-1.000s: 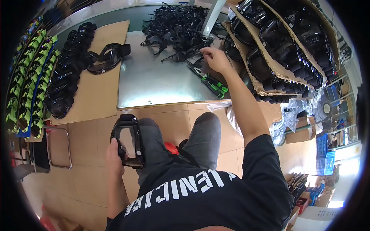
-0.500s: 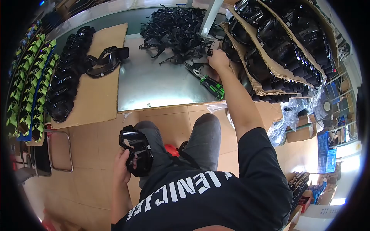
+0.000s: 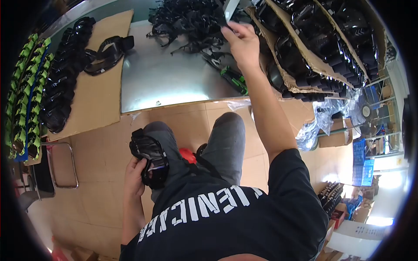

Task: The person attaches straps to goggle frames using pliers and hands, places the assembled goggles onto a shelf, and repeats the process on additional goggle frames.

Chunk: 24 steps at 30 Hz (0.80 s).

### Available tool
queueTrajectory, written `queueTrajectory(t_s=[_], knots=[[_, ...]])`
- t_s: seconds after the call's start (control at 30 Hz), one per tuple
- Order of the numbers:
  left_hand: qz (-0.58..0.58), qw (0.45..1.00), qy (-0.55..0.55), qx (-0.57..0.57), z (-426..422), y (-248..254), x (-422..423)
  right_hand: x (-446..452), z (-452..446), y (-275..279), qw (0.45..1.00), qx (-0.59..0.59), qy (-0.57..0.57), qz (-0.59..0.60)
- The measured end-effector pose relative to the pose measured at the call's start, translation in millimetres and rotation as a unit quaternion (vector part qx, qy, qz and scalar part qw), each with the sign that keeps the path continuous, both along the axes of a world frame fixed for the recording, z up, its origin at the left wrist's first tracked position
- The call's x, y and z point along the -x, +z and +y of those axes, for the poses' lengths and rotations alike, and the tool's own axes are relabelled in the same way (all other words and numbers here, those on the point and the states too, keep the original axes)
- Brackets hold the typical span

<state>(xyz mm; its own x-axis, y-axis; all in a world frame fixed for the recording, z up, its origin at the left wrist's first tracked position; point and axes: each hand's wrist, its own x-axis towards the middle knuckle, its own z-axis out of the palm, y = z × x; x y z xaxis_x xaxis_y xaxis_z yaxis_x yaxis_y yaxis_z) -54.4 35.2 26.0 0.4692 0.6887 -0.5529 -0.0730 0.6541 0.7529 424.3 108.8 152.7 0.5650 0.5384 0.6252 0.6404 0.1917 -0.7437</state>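
Note:
My left hand (image 3: 136, 176) grips a pair of black goggles (image 3: 149, 156) by the lower edge, its thumb on the lens, beside my left knee. Above the metal tabletop (image 3: 161, 82), my right hand (image 3: 244, 43) is pinched closed on a thin black strap (image 3: 225, 22); most of that strap blends into the dark pile behind. This tangled pile of black straps (image 3: 187, 24) lies at the back of the table. Green-and-black pliers (image 3: 233, 79) rest just below my right hand, jaws pointing toward the pile.
On the left, a cardboard sheet (image 3: 102, 95) bears a row of black goggles (image 3: 61, 82) and a separate pair (image 3: 104, 56). Cardboard-divided layers of goggles (image 3: 300, 56) rise at the right. Green-strapped goggles (image 3: 32, 95) stand far left, near a chair (image 3: 63, 165).
My right hand has lifted up and slightly left from beside the goggles stack, a strap in its fingers. The goggles in my left hand have tilted a little. The camera view has shifted.

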Motion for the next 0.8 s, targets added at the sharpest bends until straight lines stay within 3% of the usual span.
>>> queueTrajectory(t_s=[0.03,0.1,0.2,0.23,0.3,0.4,0.5,0.57,0.67,0.77,0.8], knots=[[0.016,1.000,0.015,0.000,-2,2,-6,17,-2,12,1.000,-0.004,0.015,0.010],[0.037,0.999,0.008,0.013,-3,-3,-13,61,-10,47,0.955,0.034,0.138,0.262],[-0.009,1.000,-0.009,-0.009,-4,-15,-8,38,42,9,0.802,0.034,0.366,0.470],[-0.005,1.000,-0.021,0.000,-6,-16,-8,35,54,-6,0.759,0.011,0.379,0.530],[0.008,1.000,-0.004,-0.004,-7,-20,-8,54,43,14,0.661,-0.028,0.436,0.610],[-0.013,1.000,0.020,0.008,-10,-19,-13,74,33,24,0.639,-0.028,0.408,0.652],[-0.006,0.999,0.041,0.007,-8,-14,-20,85,32,20,0.652,-0.004,0.394,0.648],[0.003,0.999,0.042,0.008,-5,-19,-19,80,38,4,0.645,-0.004,0.432,0.630],[-0.002,0.999,-0.033,-0.013,6,-36,-7,80,38,-1,0.621,-0.001,0.463,0.632],[0.009,0.998,-0.063,-0.021,7,-37,-16,74,23,2,0.582,-0.075,0.472,0.658],[0.018,0.998,-0.060,-0.026,4,-32,-23,70,17,5,0.539,-0.141,0.490,0.671]])
